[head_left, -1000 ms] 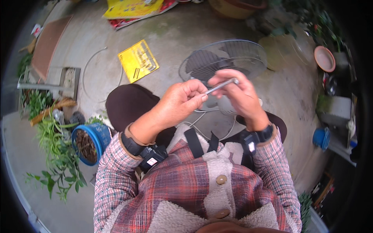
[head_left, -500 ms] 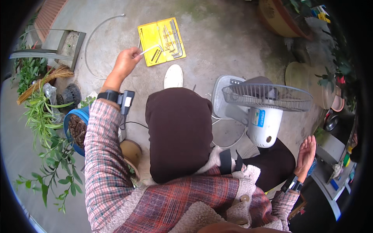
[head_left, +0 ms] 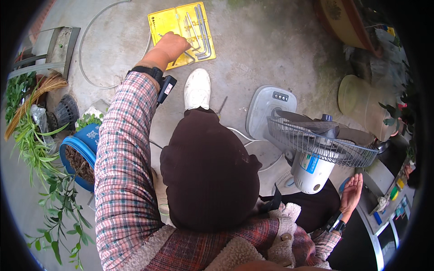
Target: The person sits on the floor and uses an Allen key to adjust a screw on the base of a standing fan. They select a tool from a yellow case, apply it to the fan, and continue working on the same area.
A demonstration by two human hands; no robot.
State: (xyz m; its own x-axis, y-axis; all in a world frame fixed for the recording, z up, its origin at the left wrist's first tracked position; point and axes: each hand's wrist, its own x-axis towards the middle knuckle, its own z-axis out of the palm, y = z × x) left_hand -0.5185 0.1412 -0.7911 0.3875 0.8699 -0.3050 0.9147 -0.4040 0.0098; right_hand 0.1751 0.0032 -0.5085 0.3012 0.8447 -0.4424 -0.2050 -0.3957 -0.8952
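My left hand [head_left: 171, 47] is over the open yellow tool case [head_left: 158, 19] on the ground, fingers closed. A silver hex key [head_left: 189, 56] shows just under the fingertips; the rest of it is hidden by the hand. Several L-shaped hex keys [head_left: 206, 38] of different sizes lie in the right half of the case. Off to the right, my right hand [head_left: 351, 194] is held with its fingers stretched out and nothing in it. Near it is an electric fan with a white motor housing [head_left: 313, 175], a dark wire grille [head_left: 332, 156] and a grey base [head_left: 266, 106].
A blue bucket of soil [head_left: 79, 140], plants and a straw broom [head_left: 34, 101] stand at the left. A grey hose [head_left: 82, 54] curves over the concrete. Large plant pots [head_left: 348, 25] are at the far right. A thin dark rod [head_left: 222, 105] lies by my white shoe [head_left: 197, 88].
My left hand has moved from the case's left edge onto the case, taking the hex key with it. The right hand stays open. The whole view has shifted a little.
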